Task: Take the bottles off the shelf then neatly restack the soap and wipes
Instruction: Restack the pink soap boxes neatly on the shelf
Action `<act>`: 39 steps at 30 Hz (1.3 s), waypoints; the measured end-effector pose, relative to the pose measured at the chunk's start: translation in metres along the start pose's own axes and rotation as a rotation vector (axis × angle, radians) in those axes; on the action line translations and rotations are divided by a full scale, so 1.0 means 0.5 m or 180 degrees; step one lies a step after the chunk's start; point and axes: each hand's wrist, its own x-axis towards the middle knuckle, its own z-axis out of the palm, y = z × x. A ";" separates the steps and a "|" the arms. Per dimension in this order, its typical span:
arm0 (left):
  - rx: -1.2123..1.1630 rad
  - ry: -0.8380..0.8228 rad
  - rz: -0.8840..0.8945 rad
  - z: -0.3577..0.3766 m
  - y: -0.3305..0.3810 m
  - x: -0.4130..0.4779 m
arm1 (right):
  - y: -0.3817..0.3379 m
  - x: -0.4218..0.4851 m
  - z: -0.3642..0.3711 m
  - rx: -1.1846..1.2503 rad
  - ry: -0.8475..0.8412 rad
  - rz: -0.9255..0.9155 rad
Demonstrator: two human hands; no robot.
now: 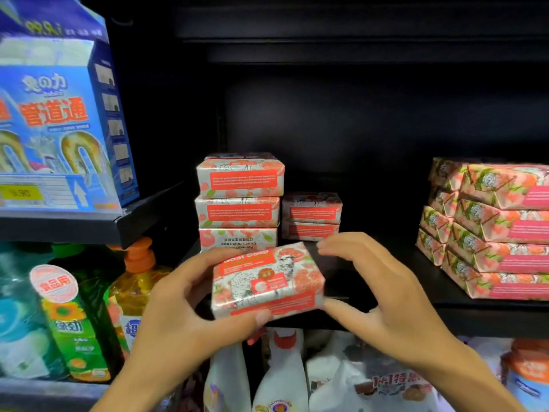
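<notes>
Head view: a bar of soap point(267, 281) is held in front of the black shelf point(427, 272), just off its front edge, tilted so that its printed top is turned towards the camera. It is gripped at its left end by the left hand point(190, 295), with the thumb pressed under the near lower edge and the fingers curled behind the far side, where they are mostly hidden. Its right end is bracketed by the right hand point(383, 295): the thumb is laid against the near lower corner, and the fingers point(335, 242) are curled together just beside the upper corner; whether those tips touch the wrapper cannot be told.

On the shelf behind the held bar, more soap is stacked: a left stack of soap point(239, 200), three bars high, and just beside it a lower stack point(310, 215) of two. Well apart, at the right of the shelf, pink wrapped packs point(499, 230) are piled in slanted rows four high.

On a higher shelf to the left a blue box point(59, 120) is seen. Below it stand a green bottle point(77, 316) and a yellow bottle point(133, 281) with an orange pump. White bottles point(282, 373) are seen on the level beneath the hands.
</notes>
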 end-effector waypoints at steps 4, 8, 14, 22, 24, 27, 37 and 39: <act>0.0149 0.0144 -0.0114 -0.041 -0.020 0.006 | 0.018 -0.010 -0.001 -0.0063 -0.0570 0.0505; 0.0359 -0.0058 -0.0134 -0.052 -0.029 0.009 | 0.027 -0.016 0.015 -0.0464 -0.0912 0.0411; 0.1247 0.0278 0.0348 -0.049 -0.053 -0.002 | 0.029 -0.021 0.023 -0.0677 -0.0664 0.0204; 0.2039 0.0165 0.1462 -0.021 -0.040 0.002 | 0.031 -0.026 0.028 -0.0777 -0.0552 0.0139; 0.2016 0.0136 0.1448 -0.024 -0.041 0.006 | 0.031 -0.027 0.028 -0.0784 -0.0574 0.0143; 0.1983 0.0149 0.1381 -0.033 -0.041 0.007 | 0.032 -0.028 0.028 -0.0777 -0.0565 0.0151; 0.1869 0.0230 0.1116 -0.034 -0.043 0.013 | 0.033 -0.029 0.029 -0.0831 -0.0551 0.0167; 0.1962 0.0224 0.1076 -0.031 -0.043 0.019 | 0.033 -0.029 0.029 -0.0847 -0.0572 0.0181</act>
